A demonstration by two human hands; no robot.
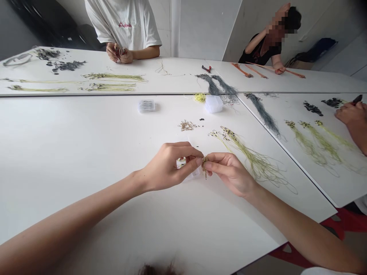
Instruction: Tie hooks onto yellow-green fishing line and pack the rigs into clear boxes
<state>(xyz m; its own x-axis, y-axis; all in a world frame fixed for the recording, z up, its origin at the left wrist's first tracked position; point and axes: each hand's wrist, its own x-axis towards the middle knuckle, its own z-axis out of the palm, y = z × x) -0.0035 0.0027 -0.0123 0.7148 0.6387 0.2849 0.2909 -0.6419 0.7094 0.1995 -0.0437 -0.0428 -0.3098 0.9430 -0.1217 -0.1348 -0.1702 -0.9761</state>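
My left hand and my right hand meet over the white table, fingertips pinched together on a small brownish fishing hook with thin line. Under my left hand's fingers lies a small clear packet. Just right of my right hand spreads a bundle of yellow-green lines with dark beaded ends. A small heap of loose hooks and a few black beads lie beyond my hands.
A clear plastic box, a whitish container and grey line bundles sit farther back. A person in a white shirt works across; another person sits at back right; a third person's hand is at the right edge.
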